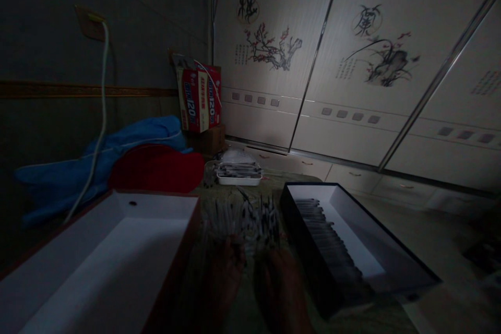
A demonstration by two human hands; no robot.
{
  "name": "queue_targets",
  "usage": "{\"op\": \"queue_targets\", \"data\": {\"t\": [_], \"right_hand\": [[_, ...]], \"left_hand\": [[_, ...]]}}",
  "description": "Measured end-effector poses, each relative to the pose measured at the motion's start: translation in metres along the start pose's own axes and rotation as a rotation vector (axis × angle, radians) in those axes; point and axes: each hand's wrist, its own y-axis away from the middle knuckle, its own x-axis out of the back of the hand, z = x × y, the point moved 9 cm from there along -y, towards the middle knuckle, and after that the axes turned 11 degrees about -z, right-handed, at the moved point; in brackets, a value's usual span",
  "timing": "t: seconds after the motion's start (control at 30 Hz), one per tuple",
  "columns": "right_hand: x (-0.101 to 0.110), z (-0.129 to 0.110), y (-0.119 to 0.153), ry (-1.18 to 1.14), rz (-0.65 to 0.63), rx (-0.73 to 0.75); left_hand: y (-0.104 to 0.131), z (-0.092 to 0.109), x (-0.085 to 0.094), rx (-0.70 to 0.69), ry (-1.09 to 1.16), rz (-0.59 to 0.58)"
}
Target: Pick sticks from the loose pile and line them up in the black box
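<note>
The light is dim and both hands are blurred. My left hand [226, 269] is low in the middle, its fingers curled in at the near end of a spread of thin pen-like sticks [223, 219], some pale, some dark. Beside it, my right hand [279, 279] has its fingers bent and drawn together just below the darker sticks [268, 216]. Whatever either hand holds is too dark and small to name. To the right, a dark-sided box [373, 229] with a white inside holds a long row of similar dark sticks [326, 235].
A large box [97, 266] with red edges and a white inside stands at left. Behind the sticks is a white tray [239, 181] of more sticks. Red cloth [156, 169], blue cloth [152, 130], a hanging white cable [104, 94] and a red carton [199, 99] lie beyond. Patterned cabinet doors [270, 78] form the back.
</note>
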Motion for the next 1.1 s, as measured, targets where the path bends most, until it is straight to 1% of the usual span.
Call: {"op": "queue_targets", "data": {"t": [0.07,0.13,0.27,0.33,0.4,0.47,0.5,0.6,0.67,0.73,0.8,0.9,1.0,1.1], "right_hand": [[-0.012,0.002,0.001,0.171,-0.054,-0.022],[-0.021,0.006,0.002,0.262,-0.088,-0.046],[-0.033,0.011,0.001,0.290,-0.123,-0.060],[-0.036,0.013,0.000,0.287,-0.131,-0.058],[-0.037,0.015,-0.001,0.269,-0.123,-0.061],[-0.033,0.015,0.000,0.177,-0.078,-0.054],[-0.030,0.016,0.000,0.085,-0.053,-0.045],[-0.020,0.024,0.003,-0.294,0.034,-0.057],[-0.013,0.031,0.005,-0.495,0.083,-0.084],[-0.011,0.034,0.004,-0.639,0.085,-0.101],[-0.011,0.034,0.003,-0.751,0.059,-0.107],[-0.010,0.036,0.002,-0.808,0.071,-0.138],[-0.008,0.035,0.004,-0.765,0.081,-0.166],[-0.007,0.029,0.006,-0.709,0.082,-0.151]], "left_hand": [[0.002,-0.002,-0.001,0.038,0.007,0.029],[0.004,-0.002,-0.004,0.042,-0.007,0.049],[0.003,0.001,-0.010,0.023,-0.128,0.018],[0.001,0.002,-0.010,0.006,-0.189,-0.001],[-0.001,0.003,-0.007,-0.012,-0.238,0.005],[-0.002,0.002,-0.003,-0.018,-0.281,0.016],[-0.003,0.002,-0.001,-0.017,-0.297,0.023],[-0.004,0.000,0.003,-0.030,-0.322,0.040],[-0.005,-0.002,0.003,-0.026,-0.343,0.041],[-0.005,-0.003,0.001,-0.024,-0.368,0.034],[-0.004,-0.005,-0.002,-0.020,-0.391,0.011],[-0.004,-0.009,-0.004,0.002,-0.423,-0.016],[-0.006,-0.012,-0.002,0.011,-0.448,-0.034],[-0.008,-0.016,0.001,0.021,-0.465,-0.072]]}}
